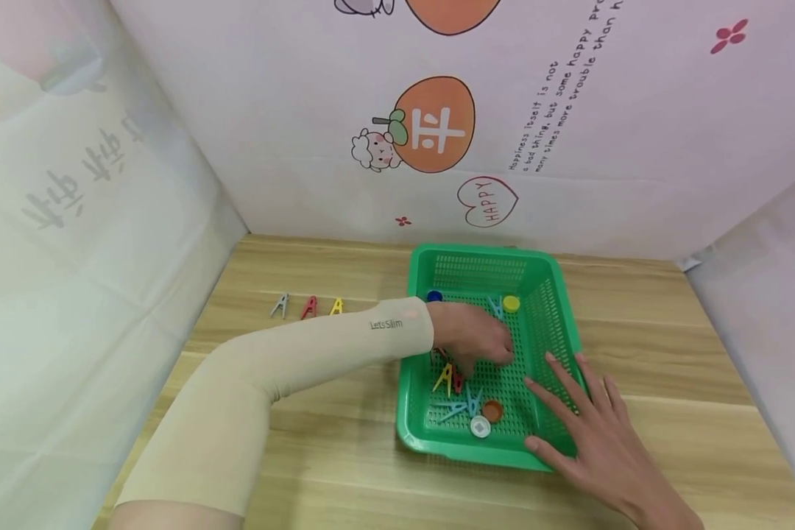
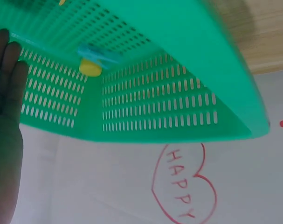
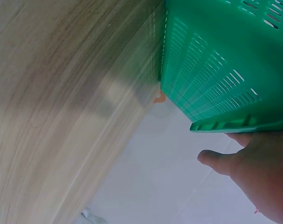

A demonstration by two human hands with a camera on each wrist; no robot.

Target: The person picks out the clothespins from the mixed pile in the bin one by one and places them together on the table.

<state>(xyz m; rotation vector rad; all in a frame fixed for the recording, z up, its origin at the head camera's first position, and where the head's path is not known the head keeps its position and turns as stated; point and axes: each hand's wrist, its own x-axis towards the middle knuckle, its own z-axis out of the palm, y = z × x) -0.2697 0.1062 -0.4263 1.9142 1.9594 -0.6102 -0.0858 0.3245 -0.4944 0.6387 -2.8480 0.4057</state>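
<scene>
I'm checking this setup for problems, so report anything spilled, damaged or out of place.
Nothing stands out as spilled or damaged. Clips and round caps lie loosely scattered in the green basket, which seems ordinary for small loose pieces. The left hand hides part of the inside.

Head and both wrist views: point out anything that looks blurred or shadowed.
Head view: left hand slightly blurred, right hand crisper; left wrist view: blue clothespin soft-edged; right wrist view: soft-edged shadow across the wooden tabletop.

a booth [image 1: 636, 213]: wood-grain tabletop [image 1: 338, 464] hemmed on three sides by white sheets [image 1: 172, 184] printed with cartoon orange fruits [image 1: 435, 125] and a "happy" heart [image 1: 487, 202].
</scene>
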